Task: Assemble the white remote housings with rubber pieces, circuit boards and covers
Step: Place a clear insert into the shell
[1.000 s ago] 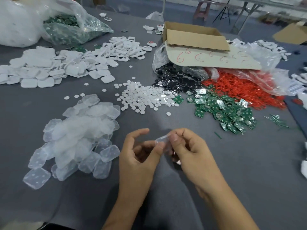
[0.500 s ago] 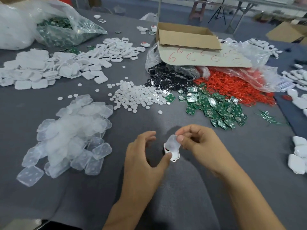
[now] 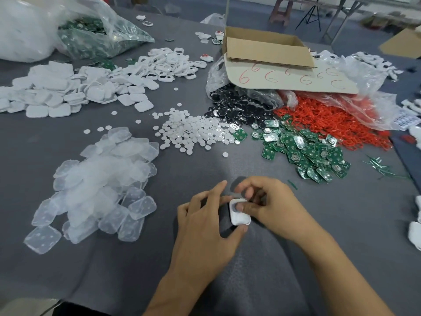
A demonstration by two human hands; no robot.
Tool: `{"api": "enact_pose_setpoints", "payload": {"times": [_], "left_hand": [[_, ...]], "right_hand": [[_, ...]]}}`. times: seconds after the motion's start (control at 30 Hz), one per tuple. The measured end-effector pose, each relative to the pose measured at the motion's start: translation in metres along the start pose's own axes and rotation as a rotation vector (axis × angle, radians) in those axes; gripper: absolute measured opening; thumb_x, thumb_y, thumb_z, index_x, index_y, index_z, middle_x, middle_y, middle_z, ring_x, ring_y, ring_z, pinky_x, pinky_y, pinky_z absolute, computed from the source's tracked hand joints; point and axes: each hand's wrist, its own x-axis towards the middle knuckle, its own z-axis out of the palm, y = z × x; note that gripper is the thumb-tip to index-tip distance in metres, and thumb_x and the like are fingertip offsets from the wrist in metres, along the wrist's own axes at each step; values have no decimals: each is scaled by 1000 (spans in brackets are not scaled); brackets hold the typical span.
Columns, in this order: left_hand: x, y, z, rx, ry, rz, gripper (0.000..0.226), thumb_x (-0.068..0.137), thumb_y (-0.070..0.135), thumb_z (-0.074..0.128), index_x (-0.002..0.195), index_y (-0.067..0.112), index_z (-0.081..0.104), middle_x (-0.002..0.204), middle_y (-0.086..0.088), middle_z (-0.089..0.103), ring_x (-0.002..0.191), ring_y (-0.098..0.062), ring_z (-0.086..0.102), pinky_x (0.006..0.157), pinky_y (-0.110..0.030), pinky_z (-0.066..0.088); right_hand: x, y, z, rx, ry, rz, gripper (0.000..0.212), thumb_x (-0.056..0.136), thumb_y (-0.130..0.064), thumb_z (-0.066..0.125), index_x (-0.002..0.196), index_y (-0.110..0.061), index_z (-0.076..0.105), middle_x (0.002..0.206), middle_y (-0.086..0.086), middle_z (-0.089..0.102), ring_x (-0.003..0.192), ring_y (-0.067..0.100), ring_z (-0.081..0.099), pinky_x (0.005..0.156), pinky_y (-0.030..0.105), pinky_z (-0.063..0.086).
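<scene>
Bracing white rounded plastic housing (image 3: 238,216) edgewise, left hand (image 3: 205,226) pinches it; right hand (image 3: 273,208) grips, thumb likely seating rubber.

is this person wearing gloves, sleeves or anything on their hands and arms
No gloves on the left hand or the right hand, and no rings, watch or bracelet show. Both forearms are bare, with no sleeve in view.

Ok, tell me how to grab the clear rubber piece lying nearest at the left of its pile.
Probably best: pinch the rubber piece by its near-left corner, coming from the near side. It lies flat, and only bare table borders that corner.
</scene>
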Motion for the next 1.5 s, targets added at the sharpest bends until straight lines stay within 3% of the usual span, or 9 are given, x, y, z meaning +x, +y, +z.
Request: {"api": "enact_pose_setpoints", "payload": {"times": [0.17,0.33,0.63,0.73,0.83,1.0,1.17,1.37,1.5], "left_hand": [[0,-1,-1,6,-6,8,82,76,71,62,146,44,29,125,37,56,132,7,34,104,-26,22],[0,-2,-2,5,-21,5,81,75,70,63,145,43,34,125,36,57,131,7,34,104,-24,20],[0,1,-8,-15,-59,19,75,73,70,65,140,53,36,134,34,50,134,8,31,107,-25,22],[2,6,-13,-99,-30,7,76,67,70,67,137,56,41,143,36,41,136,10,31,106,-25,25],[14,24,-13,-277,-5,17,51,77,57,69,125,53,52,133,36,47,131,5,41,105,-31,37],[60,78,17,-280,-124,153,17,91,22,71,94,32,58,99,15,58,95,-6,57,86,-30,48],[101,102,50,-238,-269,109,13,92,11,66,100,18,58,105,3,57,99,-20,62,89,-43,51],[115,107,52,-237,-251,115,19,94,13,66,110,19,58,109,3,52,96,-19,63,90,-41,53],[114,113,46,-337,-231,96,23,95,15,67,117,18,61,115,0,55,93,-16,66,91,-33,53]], "right_hand": [[-20,10,5,-229,109,-96,17,77,-27,85,84,-37,73,84,-15,57,79,3,58,69,13,44],[-30,10,9,-281,120,-74,17,79,-33,83,92,-39,74,89,-20,56,77,-1,57,72,23,50],[-40,6,19,-91,262,-5,26,77,-25,85,95,-40,76,83,-14,59,78,2,59,66,5,39],[-43,14,11,12,421,19,33,80,-26,82,103,-47,72,87,-14,61,75,4,60,65,4,42],[-30,34,-9,-72,608,122,37,83,-26,78,101,-55,64,93,-12,63,77,2,59,67,4,39],[8,65,-35,-233,768,347,35,86,-19,71,121,-18,69,109,9,58,107,29,56,91,29,40],[16,76,-38,-163,796,330,25,87,-15,70,112,-19,72,103,3,58,97,21,60,79,19,34],[-1,83,-49,-203,967,174,16,93,-11,64,101,-20,75,97,-1,57,89,19,59,78,13,38],[-12,72,-58,35,1081,175,14,94,-17,65,97,-26,75,99,-3,63,88,12,61,77,23,50]]}}
